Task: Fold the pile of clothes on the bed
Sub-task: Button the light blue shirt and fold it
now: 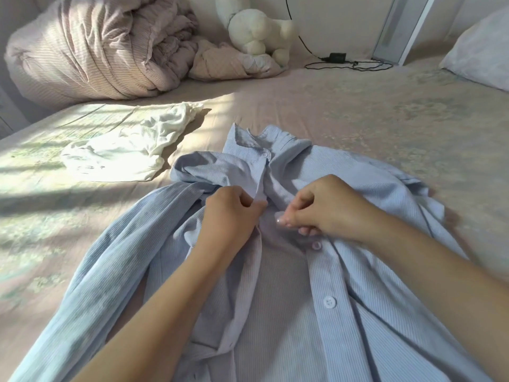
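A light blue striped button shirt [289,285] lies front up on the bed [358,119], collar pointing away from me, sleeves crumpled at both sides. My left hand [231,213] pinches the left edge of the shirt's front opening near the chest. My right hand [325,205] pinches the right button band just above a white button [316,245]. The two hands are close together over the placket. A crumpled white garment [129,150] lies on the bed to the left, beyond the shirt.
A rolled pinkish duvet [91,48] sits at the far left. A white plush toy [259,31] rests on a small blanket behind it. A black charger with cable [337,57] lies near the wall, and a pillow [479,48] at the far right.
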Demonstrator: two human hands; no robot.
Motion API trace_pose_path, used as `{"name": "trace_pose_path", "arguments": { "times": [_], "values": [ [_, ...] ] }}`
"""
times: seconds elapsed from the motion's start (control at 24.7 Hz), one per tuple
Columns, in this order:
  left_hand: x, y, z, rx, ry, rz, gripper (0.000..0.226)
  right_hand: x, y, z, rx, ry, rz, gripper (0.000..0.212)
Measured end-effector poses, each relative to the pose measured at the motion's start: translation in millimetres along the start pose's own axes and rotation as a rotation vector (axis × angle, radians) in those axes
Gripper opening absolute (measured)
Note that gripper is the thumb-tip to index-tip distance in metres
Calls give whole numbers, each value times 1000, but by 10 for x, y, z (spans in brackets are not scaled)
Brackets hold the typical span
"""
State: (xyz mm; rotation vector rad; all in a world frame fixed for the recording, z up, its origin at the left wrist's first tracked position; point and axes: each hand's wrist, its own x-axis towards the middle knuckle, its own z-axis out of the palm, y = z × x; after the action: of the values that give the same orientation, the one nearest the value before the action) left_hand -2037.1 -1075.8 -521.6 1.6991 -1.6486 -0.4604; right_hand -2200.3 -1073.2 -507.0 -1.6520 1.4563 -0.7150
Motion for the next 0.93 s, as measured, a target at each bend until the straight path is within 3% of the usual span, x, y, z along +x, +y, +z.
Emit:
{"name": "trace_pose_path", "arguments": {
  "times": [0.08,0.24,0.32,0.41,0.49,0.65,0.73,0.77,0.85,0.93],
  "values": [
    [-48,-37,23,-53,-45,-45,28,-128,64,185,84,-26,63,22],
    [-132,-64,76,-192,-95,-60,23,-138,133,355,497,190,99,17],
    [-165,-78,106,-254,-117,-88,22,-113,136,372,563,230,99,16],
    [-194,-105,128,-283,-128,-122,20,-124,177,427,348,217,56,15],
    [-180,-138,131,-286,-93,-147,18,-189,199,442,-34,142,-40,15],
    [-146,-159,124,-265,-95,-144,16,-375,69,71,-389,-253,-31,10],
    [-180,-144,143,-257,-130,-141,17,-400,-34,-56,-543,-327,-9,15],
    [-189,-136,149,-246,-134,-130,18,-351,-86,-61,-566,-258,-46,22],
    [-180,-142,157,-242,-131,-120,21,-152,-154,26,-500,48,-144,25],
    [-172,-163,152,-270,-136,-134,23,36,-160,155,-442,136,-94,25]
  ]
}}
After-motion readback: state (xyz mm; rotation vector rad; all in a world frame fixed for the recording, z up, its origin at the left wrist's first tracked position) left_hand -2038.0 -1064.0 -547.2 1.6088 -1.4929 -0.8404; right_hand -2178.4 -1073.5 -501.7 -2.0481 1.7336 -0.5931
